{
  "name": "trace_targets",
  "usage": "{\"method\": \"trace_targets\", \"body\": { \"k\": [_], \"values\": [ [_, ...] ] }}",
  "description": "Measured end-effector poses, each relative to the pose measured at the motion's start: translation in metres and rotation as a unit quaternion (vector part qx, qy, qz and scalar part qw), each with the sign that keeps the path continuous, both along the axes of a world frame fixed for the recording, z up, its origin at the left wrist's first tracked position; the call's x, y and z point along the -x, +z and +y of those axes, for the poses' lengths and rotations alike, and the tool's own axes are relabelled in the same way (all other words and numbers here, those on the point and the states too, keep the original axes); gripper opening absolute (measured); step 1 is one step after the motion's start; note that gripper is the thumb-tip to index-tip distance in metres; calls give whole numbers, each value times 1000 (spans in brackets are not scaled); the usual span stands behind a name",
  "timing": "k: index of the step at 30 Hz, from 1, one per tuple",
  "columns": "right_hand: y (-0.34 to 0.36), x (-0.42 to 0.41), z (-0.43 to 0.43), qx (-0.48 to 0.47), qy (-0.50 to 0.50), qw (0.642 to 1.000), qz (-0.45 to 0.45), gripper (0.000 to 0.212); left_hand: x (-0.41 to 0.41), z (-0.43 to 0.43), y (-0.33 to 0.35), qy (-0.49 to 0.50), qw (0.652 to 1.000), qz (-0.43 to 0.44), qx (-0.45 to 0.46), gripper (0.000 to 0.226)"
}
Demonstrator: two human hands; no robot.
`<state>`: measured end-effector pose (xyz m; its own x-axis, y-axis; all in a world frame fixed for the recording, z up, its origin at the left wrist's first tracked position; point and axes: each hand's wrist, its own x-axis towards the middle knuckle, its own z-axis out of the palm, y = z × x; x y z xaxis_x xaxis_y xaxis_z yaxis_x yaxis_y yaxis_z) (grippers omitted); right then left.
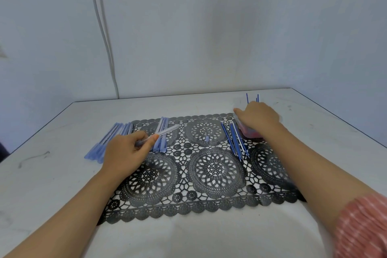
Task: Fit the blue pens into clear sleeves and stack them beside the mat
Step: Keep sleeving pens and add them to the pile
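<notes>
Across the white desk lies a black lace mat. The left hand has its grip closed around one clear sleeve above the mat's left end. The right hand covers a blurred clear tub; its fingers are hidden, so I cannot tell its grip. Sleeved pens are stacked beside the mat's left edge; thin blue pens lie on the mat just beside the tub.
</notes>
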<state>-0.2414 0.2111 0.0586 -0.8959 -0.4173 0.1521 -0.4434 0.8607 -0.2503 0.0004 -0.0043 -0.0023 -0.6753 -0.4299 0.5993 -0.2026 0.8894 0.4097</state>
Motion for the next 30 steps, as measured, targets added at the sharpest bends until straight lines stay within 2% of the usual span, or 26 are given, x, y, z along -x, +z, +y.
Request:
{"method": "trace_targets", "body": {
  "k": [4, 7, 10, 13, 15, 18, 21, 23, 28, 30],
  "values": [
    [0, 0, -1, 16, -6, 1000, 8, 42, 0, 0, 0, 0, 1000, 1, -1, 58],
    [2, 1, -4, 102, -9, 994, 47, 34, 0, 1, 0, -4, 1000, 5, -5, 55],
    [7, 3, -6, 181, 48, 977, 105, 28, 0, 1, 0, -5, 1000, 7, -5, 53],
    [13, -3, -9, 249, 129, 948, 153, 36, 0, 0, 0, -9, 1000, 12, -2, 51],
    [16, -9, -12, 280, 175, 924, 192, 29, 0, 1, 1, -13, 1000, 17, -3, 51],
    [15, -19, -19, 281, 263, 880, 279, 14, 0, 1, 1, -9, 1000, 19, -5, 52],
    [7, -32, -27, 265, 327, 843, 334, 9, 0, 1, 1, -4, 1000, 15, -4, 53],
    [-1, -41, -31, 254, 360, 829, 343, 16, 0, 1, 0, -3, 1000, 15, -7, 54],
    [-20, -51, -37, 147, 429, 831, 322, 67, 0, 0, 0, -6, 1000, 17, -12, 54],
    [-24, -53, -37, 125, 449, 828, 313, 72, 0, 0, 0, -6, 1000, 16, -10, 55]
  ]
}}
